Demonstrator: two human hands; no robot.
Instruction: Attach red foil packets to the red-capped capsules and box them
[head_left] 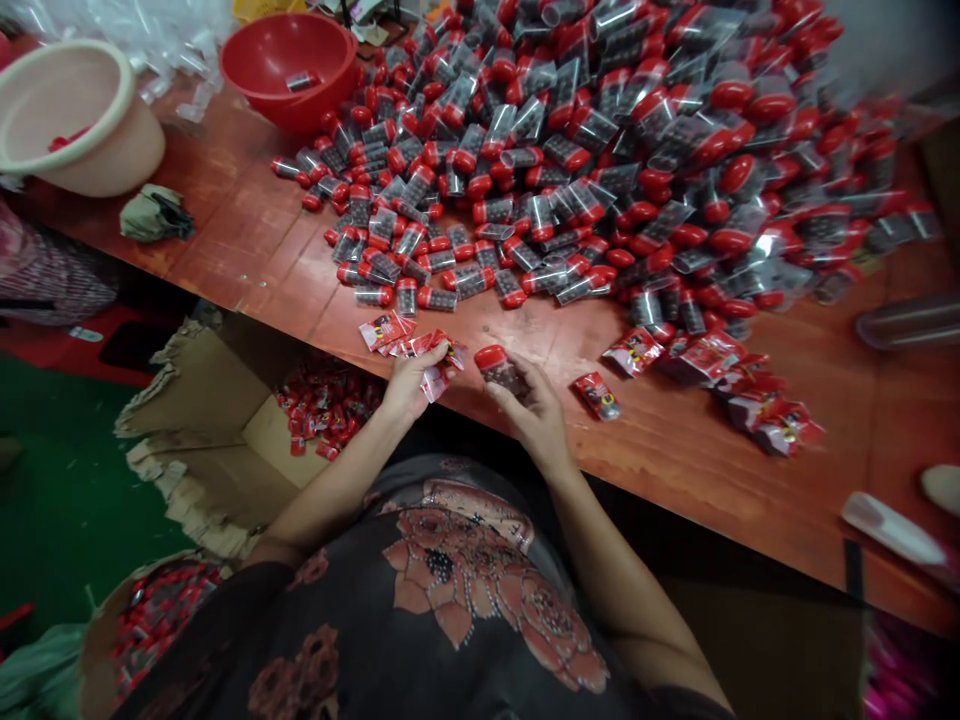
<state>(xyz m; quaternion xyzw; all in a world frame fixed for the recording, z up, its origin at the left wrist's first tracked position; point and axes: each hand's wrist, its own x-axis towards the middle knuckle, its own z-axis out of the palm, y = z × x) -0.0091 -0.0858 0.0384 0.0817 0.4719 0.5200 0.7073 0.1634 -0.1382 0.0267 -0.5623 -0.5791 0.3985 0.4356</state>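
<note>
My left hand (409, 388) is closed on a red printed plastic sleeve (436, 382), at the table's front edge. More red sleeves (386, 328) lie flat just beyond those fingers. A small clear container with a red cap (492, 358) is in my right hand (541, 415), its cap pointing toward the left hand. The fingers wrap round its dark, dotted body and partly hide it. A small gap separates the container from the sleeve. To the right of this hand a red printed packet (597, 395) lies on the table.
A large heap of red-capped clear containers (540, 160) covers the back of the table (300, 270). Several printed packets (750, 390) lie at right. A red bowl (289, 55) and a white basin (82, 120) stand at left. Below is a cardboard box (202, 430) holding red packets.
</note>
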